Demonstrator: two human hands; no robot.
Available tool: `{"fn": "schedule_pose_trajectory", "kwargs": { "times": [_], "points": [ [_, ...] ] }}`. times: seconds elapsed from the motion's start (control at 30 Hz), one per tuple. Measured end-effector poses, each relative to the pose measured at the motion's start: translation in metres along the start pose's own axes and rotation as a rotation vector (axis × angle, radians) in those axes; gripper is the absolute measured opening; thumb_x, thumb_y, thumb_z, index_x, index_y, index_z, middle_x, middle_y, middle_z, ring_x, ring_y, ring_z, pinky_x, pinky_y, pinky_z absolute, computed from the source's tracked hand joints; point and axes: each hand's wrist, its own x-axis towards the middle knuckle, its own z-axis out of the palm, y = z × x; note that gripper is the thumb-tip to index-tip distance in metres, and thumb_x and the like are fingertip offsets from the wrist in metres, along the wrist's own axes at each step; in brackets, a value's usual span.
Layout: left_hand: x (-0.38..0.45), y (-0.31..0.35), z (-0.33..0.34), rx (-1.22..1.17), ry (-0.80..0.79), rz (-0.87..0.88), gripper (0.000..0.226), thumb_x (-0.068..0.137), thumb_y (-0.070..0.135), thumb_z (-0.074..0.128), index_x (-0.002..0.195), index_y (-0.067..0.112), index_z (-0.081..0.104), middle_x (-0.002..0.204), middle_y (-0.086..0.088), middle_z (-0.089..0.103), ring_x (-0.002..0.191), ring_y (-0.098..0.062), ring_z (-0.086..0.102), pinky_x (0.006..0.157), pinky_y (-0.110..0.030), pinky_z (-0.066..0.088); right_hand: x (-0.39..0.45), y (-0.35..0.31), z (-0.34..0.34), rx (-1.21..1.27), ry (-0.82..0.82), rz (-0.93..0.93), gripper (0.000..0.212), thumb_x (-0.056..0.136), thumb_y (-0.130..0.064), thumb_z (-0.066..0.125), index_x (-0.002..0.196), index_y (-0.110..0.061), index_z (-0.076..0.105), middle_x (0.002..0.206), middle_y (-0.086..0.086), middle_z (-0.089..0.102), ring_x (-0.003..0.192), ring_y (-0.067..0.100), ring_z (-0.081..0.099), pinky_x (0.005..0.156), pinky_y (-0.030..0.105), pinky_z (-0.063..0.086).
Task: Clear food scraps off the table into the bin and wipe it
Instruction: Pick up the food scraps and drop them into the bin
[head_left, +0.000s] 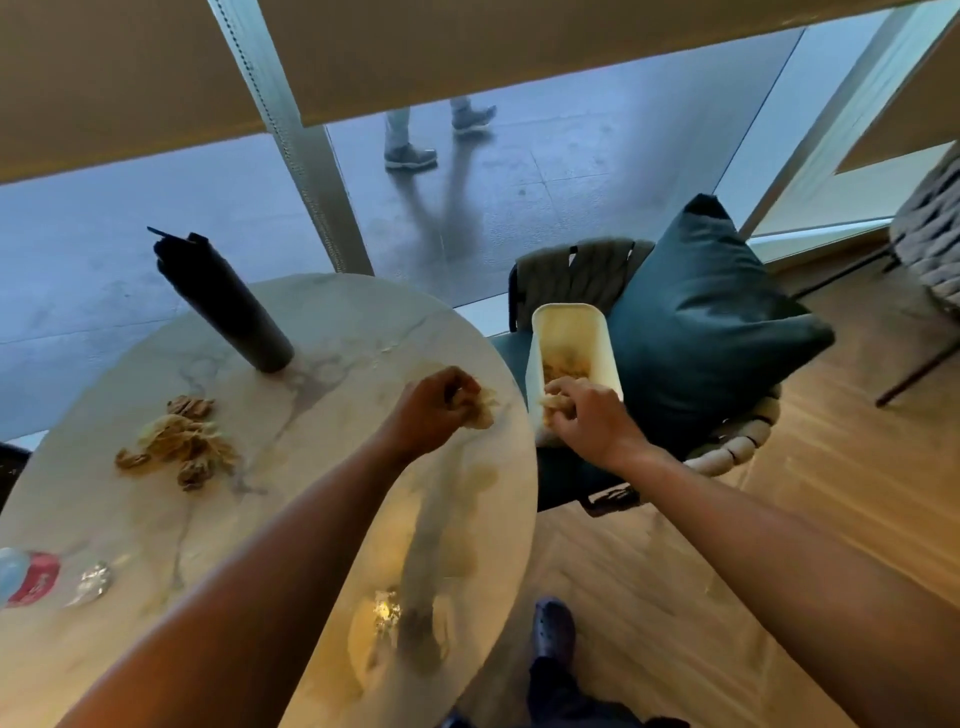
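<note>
Scraps fill both hands at the far right edge of the round marble table (322, 332). The left hand (434, 410) hovers low over the tabletop near that edge, fingers curled around a pale, crumpled bit of food (480, 408) that pokes out past the fingertips. Just to its right, off the table, the right hand (587, 421) reaches into the mouth of a cream plastic bin (571, 332), its fingers curled over another pale scrap (551, 401) at the near rim; brownish scraps already lie inside the bin beyond the fingers. The bin stands on a chair (576, 275), touching or nearly touching a dark teal cushion (711, 322) on the far side of the right hand.

Well to the left of the left hand a loose pile of tan and brown food scraps (179, 441) lies on the table. Beyond that pile, a dark bottle (228, 306) stands upright. Near the left forearm, at the table's near left edge, sit a red and white wrapper (36, 577) and a ball of crumpled foil (93, 582); another shiny bit (387, 610) lies between the two forearms. A dark shoe (553, 626) shows on the wooden floor below the right arm
</note>
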Motion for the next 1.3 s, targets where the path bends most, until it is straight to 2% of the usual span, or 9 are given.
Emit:
{"fn": "schedule_pose_trajectory", "kwargs": {
  "times": [0.13, 0.2, 0.3, 0.37, 0.5, 0.6, 0.73, 0.93, 1.3],
  "points": [
    [0.043, 0.020, 0.036, 0.128, -0.006, 0.068, 0.014, 0.092, 0.032, 0.072, 0.105, 0.030, 0.068, 0.104, 0.007, 0.069, 0.102, -0.015, 0.057, 0.088, -0.036, 0.049, 0.015, 0.041, -0.028, -0.026, 0.016, 0.083, 0.019, 0.090, -0.021, 0.069, 0.108, -0.017, 0.070, 0.107, 0.005, 0.070, 0.098, 0.024, 0.064, 0.080, 0.028, 0.045],
    [0.064, 0.033, 0.050, 0.104, -0.025, 0.113, 0.012, 0.093, 0.026, 0.070, 0.105, 0.024, 0.068, 0.104, 0.003, 0.070, 0.098, -0.016, 0.060, 0.083, -0.030, 0.051, 0.026, 0.059, -0.038, -0.021, 0.044, 0.089, 0.016, 0.088, -0.016, 0.070, 0.104, -0.015, 0.071, 0.103, 0.006, 0.070, 0.095, 0.024, 0.064, 0.077, 0.027, 0.044],
    [0.093, 0.049, 0.069, 0.038, -0.016, 0.139, 0.012, 0.092, 0.018, 0.071, 0.103, 0.019, 0.068, 0.101, 0.003, 0.072, 0.087, -0.012, 0.065, 0.071, -0.008, 0.044, 0.045, 0.082, -0.046, 0.005, 0.073, 0.093, 0.017, 0.086, -0.012, 0.070, 0.104, -0.013, 0.071, 0.102, 0.006, 0.068, 0.092, 0.024, 0.065, 0.082, 0.034, 0.053],
    [0.109, 0.054, 0.081, -0.006, 0.024, 0.124, 0.013, 0.091, 0.019, 0.073, 0.103, 0.021, 0.068, 0.103, 0.004, 0.071, 0.086, -0.011, 0.065, 0.068, -0.005, 0.042, 0.059, 0.094, -0.047, 0.015, 0.085, 0.103, 0.020, 0.086, -0.012, 0.071, 0.107, -0.013, 0.071, 0.105, 0.006, 0.065, 0.090, 0.023, 0.064, 0.085, 0.040, 0.055],
    [0.131, 0.059, 0.100, -0.064, -0.086, 0.106, 0.046, 0.090, 0.024, 0.076, 0.132, 0.027, 0.058, 0.137, -0.003, 0.056, 0.111, -0.016, 0.062, 0.086, -0.023, 0.055, 0.083, 0.107, -0.047, 0.038, 0.016, 0.129, 0.048, 0.087, -0.021, 0.073, 0.134, -0.015, 0.061, 0.128, 0.008, 0.062, 0.113, 0.027, 0.062, 0.099, 0.040, 0.050],
    [0.138, 0.057, 0.110, 0.016, -0.170, 0.070, 0.059, 0.091, 0.032, 0.074, 0.144, 0.034, 0.047, 0.151, -0.001, 0.047, 0.130, -0.018, 0.051, 0.100, -0.035, 0.047, 0.091, 0.111, -0.046, 0.026, -0.094, 0.130, 0.061, 0.089, -0.026, 0.070, 0.146, -0.020, 0.050, 0.147, 0.005, 0.054, 0.134, 0.024, 0.051, 0.111, 0.041, 0.042],
    [0.135, 0.050, 0.112, 0.037, -0.158, 0.037, 0.044, 0.094, 0.032, 0.070, 0.136, 0.031, 0.056, 0.140, -0.002, 0.056, 0.123, -0.017, 0.056, 0.094, -0.028, 0.046, 0.094, 0.115, -0.042, -0.001, -0.129, 0.108, 0.059, 0.090, -0.034, 0.067, 0.145, -0.026, 0.049, 0.150, 0.000, 0.050, 0.136, 0.022, 0.048, 0.111, 0.047, 0.042],
    [0.117, 0.036, 0.099, 0.065, -0.123, 0.028, 0.027, 0.096, 0.027, 0.068, 0.123, 0.023, 0.066, 0.125, 0.000, 0.065, 0.113, -0.013, 0.061, 0.088, -0.025, 0.050, 0.092, 0.107, -0.040, -0.034, -0.131, 0.088, 0.049, 0.091, -0.035, 0.066, 0.138, -0.026, 0.055, 0.144, -0.003, 0.051, 0.127, 0.021, 0.053, 0.102, 0.041, 0.046],
    [0.041, -0.003, 0.047, 0.182, 0.059, -0.093, 0.031, 0.096, 0.033, 0.066, 0.126, 0.022, 0.064, 0.125, 0.001, 0.065, 0.112, -0.017, 0.061, 0.095, -0.032, 0.051, 0.068, 0.041, -0.014, -0.094, -0.211, -0.014, 0.055, 0.094, -0.049, 0.060, 0.143, -0.027, 0.050, 0.148, 0.000, 0.050, 0.130, 0.023, 0.052, 0.107, 0.046, 0.045]
  ]
}}
